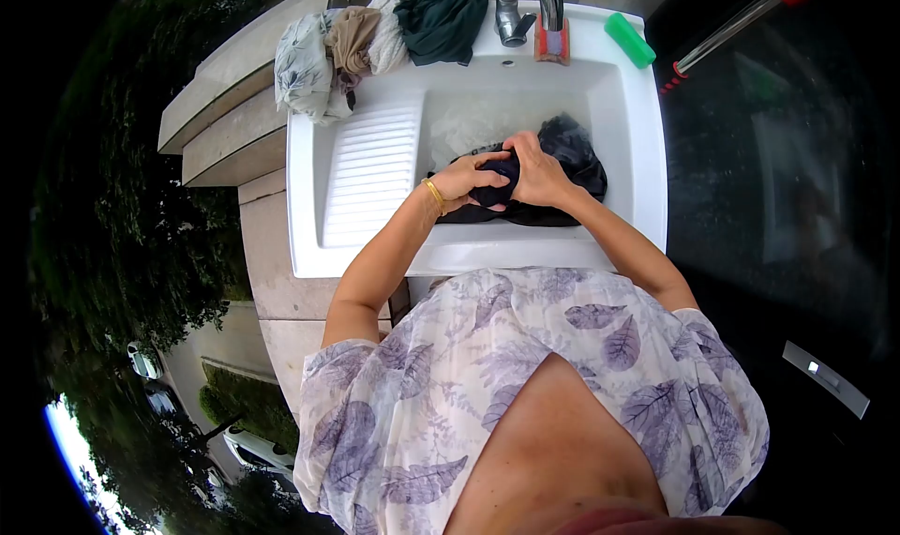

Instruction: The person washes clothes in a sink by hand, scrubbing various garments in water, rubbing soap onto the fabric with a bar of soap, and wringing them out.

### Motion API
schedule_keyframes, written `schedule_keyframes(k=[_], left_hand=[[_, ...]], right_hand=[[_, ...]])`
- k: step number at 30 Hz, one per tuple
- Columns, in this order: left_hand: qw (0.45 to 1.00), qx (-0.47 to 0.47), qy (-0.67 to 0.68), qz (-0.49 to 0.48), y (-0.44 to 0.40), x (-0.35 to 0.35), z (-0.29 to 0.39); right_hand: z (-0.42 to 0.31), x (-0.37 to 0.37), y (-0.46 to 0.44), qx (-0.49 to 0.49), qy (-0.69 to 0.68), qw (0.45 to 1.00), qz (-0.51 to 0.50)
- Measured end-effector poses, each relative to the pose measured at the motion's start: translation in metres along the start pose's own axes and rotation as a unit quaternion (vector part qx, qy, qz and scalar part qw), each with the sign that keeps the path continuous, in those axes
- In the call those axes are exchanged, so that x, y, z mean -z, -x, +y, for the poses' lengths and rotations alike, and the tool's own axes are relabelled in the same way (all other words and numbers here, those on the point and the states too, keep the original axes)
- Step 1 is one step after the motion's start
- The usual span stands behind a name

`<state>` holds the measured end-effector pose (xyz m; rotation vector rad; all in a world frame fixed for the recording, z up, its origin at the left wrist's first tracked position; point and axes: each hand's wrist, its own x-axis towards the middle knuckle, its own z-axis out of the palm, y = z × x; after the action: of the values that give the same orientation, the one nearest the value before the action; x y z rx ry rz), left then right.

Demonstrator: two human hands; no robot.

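A black cloth [570,160] lies partly in water in the basin of a white sink [637,160]. My left hand [461,180], with a gold bracelet at the wrist, has its fingers curled round a bunched dark part of the cloth. Pressed against the same bunch from the other side is my right hand [536,171]. The two hands almost meet over the basin, and the cloth hides some of the fingers.
Left of the basin is a ribbed washboard [375,174]. Bunched clothes, pale [305,71], beige [353,40] and dark green [442,19], lie along the back edge. A faucet [548,0], a sponge [552,43] and a green object [629,40] stand or lie behind the basin.
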<state>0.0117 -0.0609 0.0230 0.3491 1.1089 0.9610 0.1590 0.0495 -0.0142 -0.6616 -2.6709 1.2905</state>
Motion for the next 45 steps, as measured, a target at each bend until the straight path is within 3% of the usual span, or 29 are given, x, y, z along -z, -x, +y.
schedule_keyframes(k=[3,4,6,9,11,13,15,17,18,21,22,24,26,30,33,34,37,40,41,43,44,45], left_hand=[[1.000,0.001,-0.014,0.017,0.005,0.007,0.017],[0.997,-0.044,-0.013,0.054,0.008,0.008,0.026],[0.982,-0.137,-0.014,0.130,0.017,0.010,0.058],[0.894,-0.353,-0.150,0.233,0.011,0.037,0.111],[0.792,-0.448,-0.252,0.331,0.013,0.040,0.154],[0.643,-0.469,-0.421,0.435,-0.004,0.070,0.187],[0.579,-0.336,-0.548,0.502,-0.007,0.058,0.207],[0.351,-0.378,-0.696,0.500,-0.061,0.145,0.203],[0.456,-0.210,-0.697,0.513,-0.028,0.087,0.204],[0.476,-0.410,-0.611,0.482,-0.021,0.096,0.191],[0.420,-0.502,-0.599,0.462,-0.024,0.117,0.180],[0.564,-0.520,-0.467,0.440,-0.010,0.109,0.144],[0.632,-0.451,-0.464,0.426,0.004,0.113,0.095],[0.608,-0.284,-0.577,0.467,0.016,0.192,0.009],[0.455,-0.235,-0.678,0.527,0.024,0.242,-0.018],[0.505,-0.208,-0.671,0.502,0.025,0.252,-0.022],[0.514,-0.090,-0.678,0.518,0.007,0.233,-0.017],[0.493,-0.032,-0.690,0.529,-0.030,0.201,-0.012],[0.511,-0.076,-0.711,0.477,-0.038,0.180,-0.011],[0.492,-0.100,-0.747,0.435,-0.066,0.151,-0.028],[0.475,-0.062,-0.798,0.365,-0.069,0.129,-0.027],[0.526,0.002,-0.805,0.273,-0.071,0.108,-0.026]], right_hand=[[0.004,0.008,-0.004,0.071,0.066,0.988,0.120],[0.006,0.013,-0.005,0.034,-0.022,0.991,0.128],[0.014,0.023,-0.002,0.015,-0.059,0.981,0.185],[0.034,0.024,0.009,-0.072,-0.114,0.973,0.186],[0.047,0.021,0.015,-0.194,-0.175,0.955,0.137],[0.051,0.017,0.022,-0.287,-0.275,0.906,0.142],[0.057,0.012,0.026,-0.297,-0.299,0.896,0.139],[0.064,0.006,0.028,-0.283,-0.287,0.905,0.140],[0.070,-0.001,0.029,-0.260,-0.251,0.921,0.147],[0.075,-0.006,0.029,-0.239,-0.217,0.934,0.154],[0.076,-0.007,0.030,-0.235,-0.211,0.937,0.149],[0.073,-0.007,0.029,-0.236,-0.189,0.943,0.136],[0.068,-0.007,0.029,-0.231,-0.157,0.953,0.120],[0.061,-0.009,0.029,-0.200,-0.071,0.973,0.085],[0.051,-0.008,0.031,-0.183,-0.027,0.980,0.075],[0.051,-0.010,0.032,-0.170,-0.005,0.983,0.065],[0.044,-0.012,0.032,-0.138,0.040,0.988,0.051],[0.039,-0.012,0.029,-0.121,0.083,0.989,0.030],[0.038,-0.012,0.028,-0.116,0.094,0.989,0.022],[0.038,-0.012,0.032,-0.112,0.100,0.989,0.017],[0.036,-0.014,0.033,-0.112,0.101,0.988,0.012],[0.035,-0.013,0.032,-0.107,0.095,0.990,0.012]])
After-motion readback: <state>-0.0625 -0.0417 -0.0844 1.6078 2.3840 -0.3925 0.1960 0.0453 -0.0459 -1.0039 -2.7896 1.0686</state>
